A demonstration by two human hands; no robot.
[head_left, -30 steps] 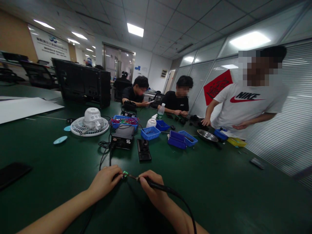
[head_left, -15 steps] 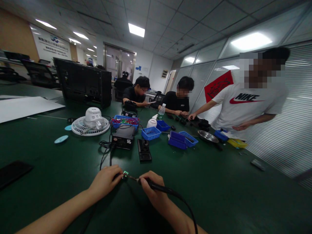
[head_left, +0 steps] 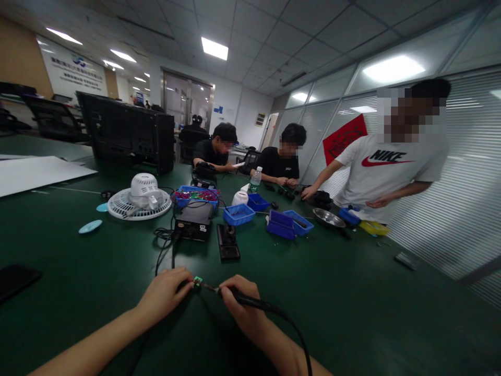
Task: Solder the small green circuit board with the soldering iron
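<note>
Right hand (head_left: 246,313) grips soldering iron (head_left: 255,303), tip at or just beside green circuit board (head_left: 198,280), lower centre. Left hand (head_left: 164,293) pinches board's left side, low over bench (head_left: 332,303). Likely soldering step; next calls for steady board, precise tip contact.

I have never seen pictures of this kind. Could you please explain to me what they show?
One camera, worn on a person's head, looks forward and down. The two bare hands below are the wearer's own. The left hand holds a small green circuit board; the right hand holds a black soldering iron by its handle, tip pointing at the board. On the green table lie a black box with cables, a black stand, blue trays and a white fan part. Other people are beyond.
</note>
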